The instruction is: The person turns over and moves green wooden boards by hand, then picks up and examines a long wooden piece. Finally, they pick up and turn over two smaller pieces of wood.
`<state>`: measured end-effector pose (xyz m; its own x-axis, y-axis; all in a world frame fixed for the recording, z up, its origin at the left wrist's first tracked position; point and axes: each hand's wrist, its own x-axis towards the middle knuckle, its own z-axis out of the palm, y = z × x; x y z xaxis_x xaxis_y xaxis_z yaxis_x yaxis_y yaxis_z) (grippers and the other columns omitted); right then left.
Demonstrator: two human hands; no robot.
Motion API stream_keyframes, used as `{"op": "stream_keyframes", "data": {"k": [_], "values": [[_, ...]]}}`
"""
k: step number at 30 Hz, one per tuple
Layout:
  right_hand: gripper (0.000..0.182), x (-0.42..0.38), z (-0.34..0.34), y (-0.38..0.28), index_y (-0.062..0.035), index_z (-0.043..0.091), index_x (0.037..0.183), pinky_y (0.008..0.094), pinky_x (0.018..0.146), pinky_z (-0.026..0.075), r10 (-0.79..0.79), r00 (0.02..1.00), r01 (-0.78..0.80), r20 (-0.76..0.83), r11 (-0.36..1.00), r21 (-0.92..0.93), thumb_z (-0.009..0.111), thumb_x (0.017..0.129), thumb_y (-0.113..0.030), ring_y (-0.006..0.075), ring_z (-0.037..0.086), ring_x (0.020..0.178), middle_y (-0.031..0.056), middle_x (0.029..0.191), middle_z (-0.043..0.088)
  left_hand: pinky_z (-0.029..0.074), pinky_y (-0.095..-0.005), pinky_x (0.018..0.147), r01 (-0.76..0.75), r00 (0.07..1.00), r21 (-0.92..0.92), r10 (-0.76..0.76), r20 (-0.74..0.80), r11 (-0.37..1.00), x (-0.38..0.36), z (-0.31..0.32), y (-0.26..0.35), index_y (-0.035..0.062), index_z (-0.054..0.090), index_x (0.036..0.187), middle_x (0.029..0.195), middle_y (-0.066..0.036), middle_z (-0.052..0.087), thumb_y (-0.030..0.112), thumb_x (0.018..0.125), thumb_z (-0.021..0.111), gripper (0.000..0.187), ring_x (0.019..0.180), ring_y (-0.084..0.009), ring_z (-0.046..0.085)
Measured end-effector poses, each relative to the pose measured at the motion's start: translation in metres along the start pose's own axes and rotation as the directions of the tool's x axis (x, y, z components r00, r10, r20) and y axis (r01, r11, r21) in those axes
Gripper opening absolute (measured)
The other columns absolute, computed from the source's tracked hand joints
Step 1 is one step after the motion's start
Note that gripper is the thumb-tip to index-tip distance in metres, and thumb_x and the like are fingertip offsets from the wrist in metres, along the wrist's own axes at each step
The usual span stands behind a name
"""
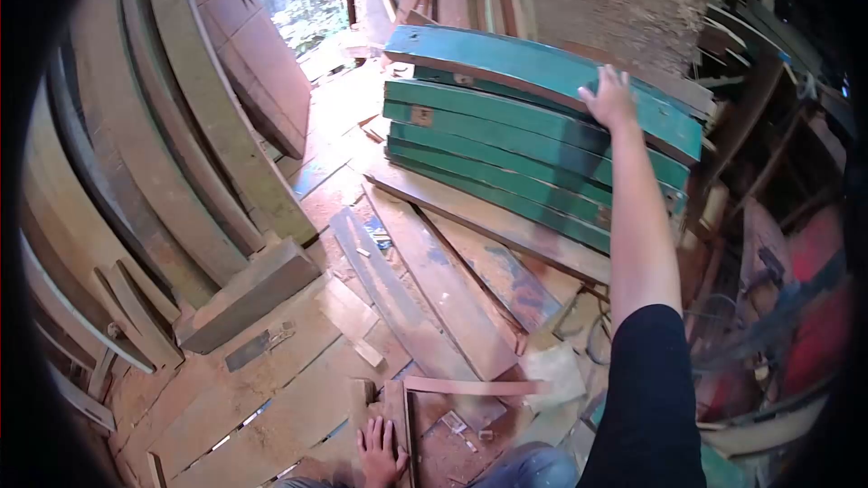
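My right hand reaches forward onto the top green plank, with its fingers curled at the far edge and its thumb apart on the near side. That plank lies slightly askew on a stack of green planks, with a dark gap under its left part. Near my knees, my left hand lies with fingers spread on a short brown piece of wood. A thin reddish strip of wood extends to the right from beside that piece.
Long boards lean along the left wall, with a thick wooden block at their foot. Loose boards lie on the dusty plank floor. At the right are cluttered scraps and a red object. A bright doorway opens behind.
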<state>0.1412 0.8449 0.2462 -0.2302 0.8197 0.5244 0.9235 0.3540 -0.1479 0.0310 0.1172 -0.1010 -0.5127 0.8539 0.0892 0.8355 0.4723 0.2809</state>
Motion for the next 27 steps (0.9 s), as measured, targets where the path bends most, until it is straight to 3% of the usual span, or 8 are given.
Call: {"op": "stream_keyframes", "data": {"k": [6,9,11,12,13,21,24,27], "values": [[0.094,0.023,0.019,-0.004,-0.0164,0.024,0.155,0.0707,0.112,0.02,0.265,0.952,-0.274,0.154,0.961,0.036,0.061,0.084,-0.065,0.0326,0.014,0.15,0.0013,0.163,0.02,0.019,-0.0545,0.119,0.017,0.999,-0.039,-0.015,0.034,0.999,0.016,-0.021,0.007,0.0059,0.039,0.148,0.152,-0.02,0.036,0.03,0.085,0.056,0.069,0.144,-0.036,0.03],[0.097,0.01,0.01,-0.011,-0.0204,0.025,0.155,0.0738,0.109,0.02,0.211,0.97,-0.199,0.122,0.974,-0.106,0.064,0.08,-0.068,0.035,0.018,0.148,-0.0005,0.162,0.022,0.019,-0.0535,0.119,0.007,0.998,0.023,-0.008,0.056,1.0,0.008,-0.008,0.005,0.0065,0.038,0.148,0.153,-0.021,0.035,0.03,0.083,0.058,0.072,0.144,-0.0358,0.03],[0.095,0.011,0.006,-0.004,-0.0256,0.03,0.153,0.0768,0.107,0.022,0.165,0.98,-0.157,0.108,0.984,-0.084,0.073,0.075,-0.061,0.0367,0.021,0.146,-0.0013,0.157,0.028,0.019,-0.0533,0.119,0.04,0.993,0.071,-0.048,0.111,0.997,0.007,-0.012,0.006,0.0073,0.036,0.15,0.154,-0.02,0.034,0.03,0.082,0.059,0.075,0.144,-0.0357,0.029],[0.095,0.008,-0.004,-0.007,-0.0262,0.032,0.152,0.0773,0.106,0.022,0.157,0.979,-0.147,0.127,0.986,-0.084,0.076,0.074,-0.058,0.037,0.021,0.145,-0.0013,0.156,0.029,0.023,-0.0595,0.114,0.045,0.998,0.008,-0.045,0.035,0.999,0.009,-0.005,0.003,0.0072,0.05,0.14,0.147,-0.018,0.044,0.031,0.078,0.06,0.068,0.139,-0.0353,0.039],[0.095,0.005,-0.01,-0.011,-0.0268,0.034,0.151,0.0779,0.105,0.023,0.15,0.978,-0.139,0.144,0.987,-0.082,0.079,0.073,-0.056,0.0372,0.021,0.145,-0.0012,0.155,0.03,0.024,-0.0596,0.113,0.041,0.999,0.01,-0.041,0.033,0.999,0.008,-0.001,0.001,0.0074,0.05,0.14,0.147,-0.018,0.044,0.031,0.078,0.06,0.067,0.139,-0.0353,0.039],[0.091,-0.022,-0.007,-0.021,-0.0281,0.037,0.148,0.0756,0.107,0.023,0.171,0.984,-0.167,0.056,0.983,-0.07,0.083,0.072,-0.047,0.0359,0.024,0.144,0.0003,0.153,0.031,0.027,-0.0602,0.111,0.009,1.0,0.032,-0.009,-0.005,0.999,0.004,0.0,-0.001,0.0084,0.049,0.141,0.147,-0.018,0.044,0.031,0.079,0.06,0.066,0.138,-0.0343,0.041],[0.09,-0.024,0.001,-0.021,-0.0233,0.034,0.15,0.0717,0.11,0.023,0.177,0.983,-0.176,0.049,0.984,-0.034,0.079,0.077,-0.048,0.0367,0.022,0.146,0.0017,0.156,0.029,0.028,-0.0603,0.11,0.005,1.0,0.009,-0.005,-0.006,1.0,0.003,0.003,-0.001,0.0087,0.049,0.141,0.148,-0.017,0.043,0.031,0.08,0.061,0.066,0.139,-0.0332,0.038],[0.087,-0.04,0.035,-0.017,-0.015,0.03,0.152,0.0677,0.112,0.023,0.143,0.973,-0.151,-0.179,0.988,-0.027,0.072,0.083,-0.047,0.0395,0.02,0.146,0.0067,0.159,0.025,0.027,-0.0599,0.111,0.007,1.0,-0.001,-0.007,-0.011,1.0,0.005,-0.007,0.0,0.0088,0.048,0.141,0.149,-0.016,0.042,0.03,0.08,0.06,0.066,0.14,-0.033,0.037]]}}
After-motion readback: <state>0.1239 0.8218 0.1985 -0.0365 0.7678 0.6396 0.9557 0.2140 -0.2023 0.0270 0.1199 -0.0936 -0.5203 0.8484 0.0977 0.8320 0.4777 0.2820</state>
